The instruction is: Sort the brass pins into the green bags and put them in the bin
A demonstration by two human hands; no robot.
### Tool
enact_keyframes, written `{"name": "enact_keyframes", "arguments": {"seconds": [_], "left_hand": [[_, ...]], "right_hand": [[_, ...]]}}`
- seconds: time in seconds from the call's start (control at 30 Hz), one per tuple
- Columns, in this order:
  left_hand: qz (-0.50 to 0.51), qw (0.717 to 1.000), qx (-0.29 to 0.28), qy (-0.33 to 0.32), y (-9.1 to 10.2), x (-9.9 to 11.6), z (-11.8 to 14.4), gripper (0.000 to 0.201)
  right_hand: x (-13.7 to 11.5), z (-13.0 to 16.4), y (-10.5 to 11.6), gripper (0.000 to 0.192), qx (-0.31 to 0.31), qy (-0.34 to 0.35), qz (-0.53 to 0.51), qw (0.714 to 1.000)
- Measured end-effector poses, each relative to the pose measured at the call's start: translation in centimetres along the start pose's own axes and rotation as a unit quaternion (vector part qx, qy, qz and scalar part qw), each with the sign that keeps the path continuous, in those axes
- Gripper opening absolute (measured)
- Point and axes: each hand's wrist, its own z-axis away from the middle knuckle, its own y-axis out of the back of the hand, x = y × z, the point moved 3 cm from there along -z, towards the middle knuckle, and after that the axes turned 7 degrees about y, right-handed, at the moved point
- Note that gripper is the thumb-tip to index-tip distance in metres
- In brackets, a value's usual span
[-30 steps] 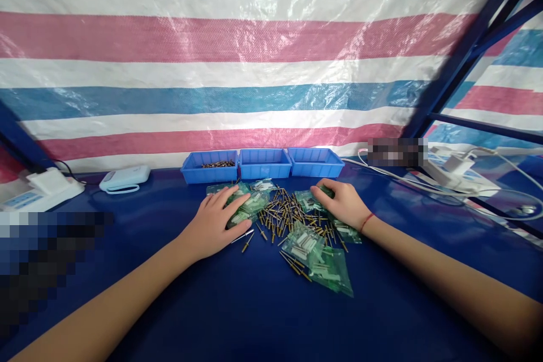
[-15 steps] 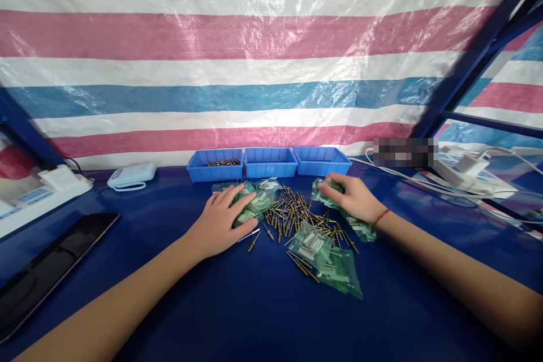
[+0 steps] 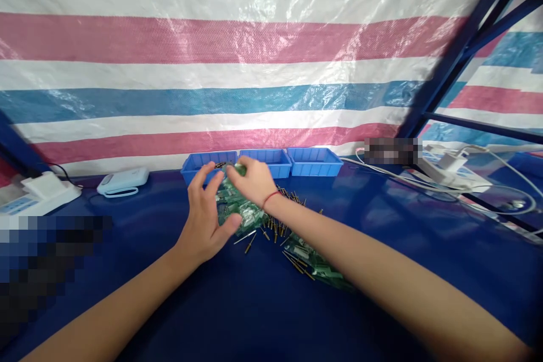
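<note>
My right hand (image 3: 254, 181) is closed on a small green plastic bag (image 3: 240, 169), above a pile of similar bags (image 3: 246, 216). At the left side of the pile my left hand (image 3: 204, 218) is raised with fingers and thumb spread apart, holding nothing. Brass-coloured pop rivets (image 3: 278, 226) lie loose to the right, partly hidden beneath my right forearm. More green bags (image 3: 303, 249) with pale slim pieces inside rest nearer to me, also partly covered by that forearm. A few single rivets (image 3: 250, 244) lie in front of the pile.
Three blue bins stand in a row at the back: the left bin (image 3: 186, 165) holds rivets, beside the middle bin (image 3: 278, 167) and right bin (image 3: 316, 165). A light blue device (image 3: 124, 181) and power strip (image 3: 42, 192) are left. Cables (image 3: 407, 180) run along the right.
My right hand has swung left across the rivets, carrying a green bag to the left pile. My left hand has lifted off the bags and opened wider.
</note>
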Motion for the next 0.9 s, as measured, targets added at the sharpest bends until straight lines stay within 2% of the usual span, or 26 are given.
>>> {"name": "enact_keyframes", "arguments": {"seconds": [0.03, 0.1, 0.23, 0.33, 0.47, 0.67, 0.8, 0.9], "left_hand": [[-0.016, 0.999, -0.018, -0.023, 0.0, 0.4, 0.0, 0.076], [-0.047, 0.997, -0.059, -0.026, -0.4, 0.9, 0.1, 0.088], [-0.103, 0.988, -0.11, 0.017, -1.4, 0.7, 0.4, 0.094], [-0.11, 0.986, -0.125, 0.035, -1.7, 0.5, 0.6, 0.091], [-0.109, 0.976, -0.182, 0.051, -2.0, 0.4, 0.7, 0.076], [-0.134, 0.96, -0.241, 0.055, -2.2, 0.1, 0.9, 0.044], [-0.137, 0.957, -0.249, 0.061, -2.4, 0.2, 1.0, 0.04], [-0.136, 0.958, -0.245, 0.065, -2.4, 0.3, 0.9, 0.041]], "right_hand": [[-0.1, 0.1, -1.3, 0.025, -0.009, -0.001, 0.004, 1.0], [-0.2, 0.3, -3.0, 0.023, -0.028, 0.009, 0.006, 1.0], [-0.1, 0.2, -3.4, 0.015, -0.078, 0.059, -0.02, 0.995], [0.3, -0.2, -2.1, 0.016, -0.108, 0.078, -0.06, 0.989], [1.6, 0.3, 1.3, 0.021, -0.093, 0.069, -0.096, 0.989], [5.6, 4.3, 6.8, 0.021, -0.113, 0.052, -0.092, 0.988], [8.4, 7.0, 8.2, 0.023, -0.122, 0.018, -0.081, 0.989], [9.2, 7.8, 8.5, 0.023, -0.112, 0.009, -0.076, 0.991]]}}
